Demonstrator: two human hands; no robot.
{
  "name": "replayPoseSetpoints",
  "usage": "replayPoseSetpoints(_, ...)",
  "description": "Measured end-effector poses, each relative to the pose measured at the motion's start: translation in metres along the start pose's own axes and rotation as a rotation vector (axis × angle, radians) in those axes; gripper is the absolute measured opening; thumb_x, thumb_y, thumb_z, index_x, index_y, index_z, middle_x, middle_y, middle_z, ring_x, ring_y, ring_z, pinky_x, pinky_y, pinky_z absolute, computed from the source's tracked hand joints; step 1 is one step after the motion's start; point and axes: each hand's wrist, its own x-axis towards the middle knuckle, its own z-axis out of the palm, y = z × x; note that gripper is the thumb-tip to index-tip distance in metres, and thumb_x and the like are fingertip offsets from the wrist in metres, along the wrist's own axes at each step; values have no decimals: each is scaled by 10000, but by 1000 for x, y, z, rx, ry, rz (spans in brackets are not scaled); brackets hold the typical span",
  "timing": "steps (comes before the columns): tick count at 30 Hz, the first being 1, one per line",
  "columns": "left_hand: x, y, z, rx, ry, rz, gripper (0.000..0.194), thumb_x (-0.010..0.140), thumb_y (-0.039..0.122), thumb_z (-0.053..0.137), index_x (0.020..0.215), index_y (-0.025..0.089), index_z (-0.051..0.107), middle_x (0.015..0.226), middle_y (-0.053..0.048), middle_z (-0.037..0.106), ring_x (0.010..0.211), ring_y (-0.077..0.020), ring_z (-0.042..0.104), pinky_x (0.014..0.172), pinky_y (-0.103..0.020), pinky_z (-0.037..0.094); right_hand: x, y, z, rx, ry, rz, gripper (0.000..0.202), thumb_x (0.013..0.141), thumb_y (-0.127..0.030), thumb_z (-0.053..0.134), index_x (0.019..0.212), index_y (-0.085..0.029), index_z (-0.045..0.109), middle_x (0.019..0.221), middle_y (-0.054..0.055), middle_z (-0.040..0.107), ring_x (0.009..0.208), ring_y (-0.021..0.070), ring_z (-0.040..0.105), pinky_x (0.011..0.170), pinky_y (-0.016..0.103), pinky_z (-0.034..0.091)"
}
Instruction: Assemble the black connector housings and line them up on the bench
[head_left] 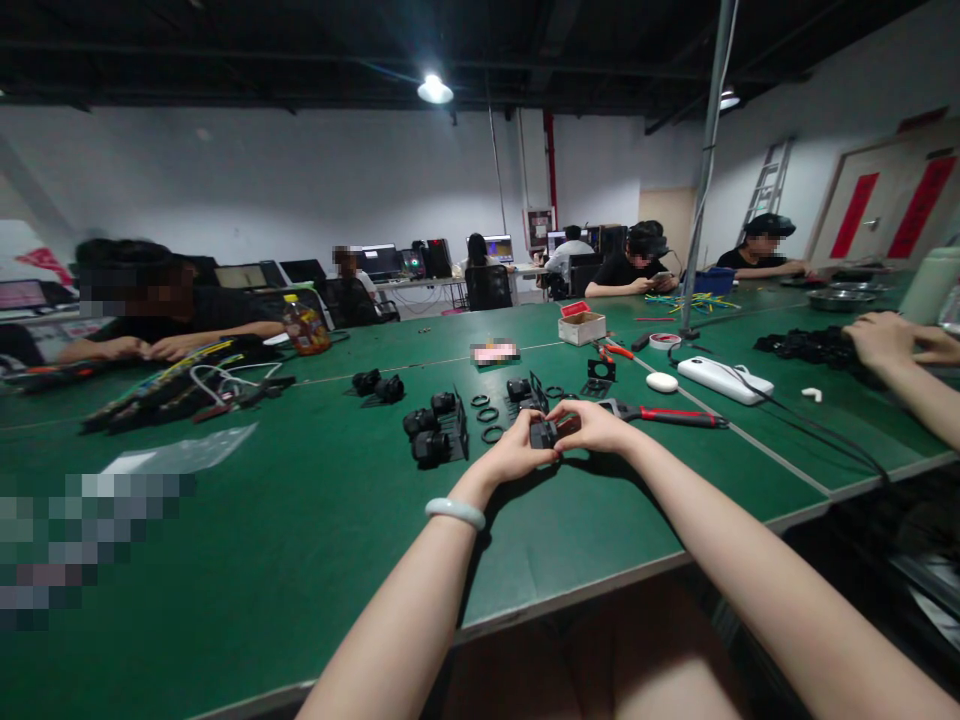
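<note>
My left hand [521, 447] is closed around a black cylindrical fitting [541, 433] low over the green table. My right hand [592, 428] pinches the same piece from the other side, near a dark flat part at its edge. Left of my hands stand several similar black fittings [431, 447] on a black bracket. More fittings [519, 388] on a bracket show just beyond my fingers. Black rings [487, 415] lie in a row beside my left hand. A wrench [682, 416] with red and black handle lies behind my right hand.
On the green table [315, 560] are a clear plastic bag [180, 450], a white power bank [724, 380] with a black cable, a small box [582, 328] and a metal pole [705, 170]. Co-workers sit across and at left; another person's hands [889, 340] are at right.
</note>
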Motion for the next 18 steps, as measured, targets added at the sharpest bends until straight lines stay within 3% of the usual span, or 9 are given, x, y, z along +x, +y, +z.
replayPoseSetpoints(10,-1,3,-2,15,10,28,525,553,244,584,1015,156,351,867,-19,457,732,-113,458,637,-232,393,-2,1,-7,-24,22,28,438,493,-186,654,900,-134,500,808,45,577,724,144,554,651,288,444)
replayPoseSetpoints(18,-6,9,-5,-21,-50,-16,557,538,245,596,1028,163,344,890,-21,463,791,-134,463,696,-258,392,-5,-6,-5,74,-43,25,429,508,-235,654,896,-129,503,859,53,558,752,135,539,681,283,436)
